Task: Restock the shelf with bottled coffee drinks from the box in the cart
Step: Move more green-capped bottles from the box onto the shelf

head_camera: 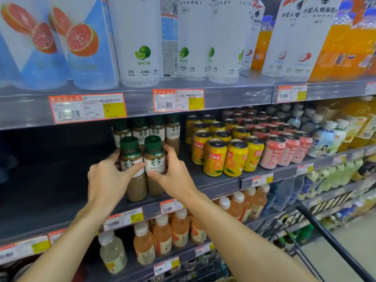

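A left hand point(105, 178) and right hand point(175, 176), fingers curled, each grip a green-capped "CAFFE LATTE" coffee bottle point(133, 169) near the shelf point(61, 200) front edge; dark open room lies left, orange-drink cans point(215, 157) right.

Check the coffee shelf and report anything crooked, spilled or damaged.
Nothing stands out. The two front coffee bottles stand upright at the shelf edge, the left hand and right hand gripping them. The four bottles behind stand upright, and no spill shows.
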A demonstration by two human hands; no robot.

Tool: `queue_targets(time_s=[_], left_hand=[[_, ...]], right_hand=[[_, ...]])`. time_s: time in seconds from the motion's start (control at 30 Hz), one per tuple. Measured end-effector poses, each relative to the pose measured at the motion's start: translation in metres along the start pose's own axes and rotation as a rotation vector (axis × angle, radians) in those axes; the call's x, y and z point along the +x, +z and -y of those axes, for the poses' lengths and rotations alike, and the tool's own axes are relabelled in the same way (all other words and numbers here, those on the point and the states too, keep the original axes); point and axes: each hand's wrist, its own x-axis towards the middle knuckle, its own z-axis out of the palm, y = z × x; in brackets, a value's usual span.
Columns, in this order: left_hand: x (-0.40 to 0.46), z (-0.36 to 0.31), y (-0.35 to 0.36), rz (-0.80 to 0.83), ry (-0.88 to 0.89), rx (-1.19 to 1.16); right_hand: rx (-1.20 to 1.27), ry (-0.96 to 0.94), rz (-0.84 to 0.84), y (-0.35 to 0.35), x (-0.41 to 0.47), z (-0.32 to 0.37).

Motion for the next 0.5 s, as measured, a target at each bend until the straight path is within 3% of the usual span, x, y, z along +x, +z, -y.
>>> queue_targets(time_s=[0.5], left_hand=[[-0.005, 0.001, 0.007, 0.099, -0.078, 0.019]], right_hand=[[0.064, 0.038, -0.162, 0.028, -0.007, -0.009]])
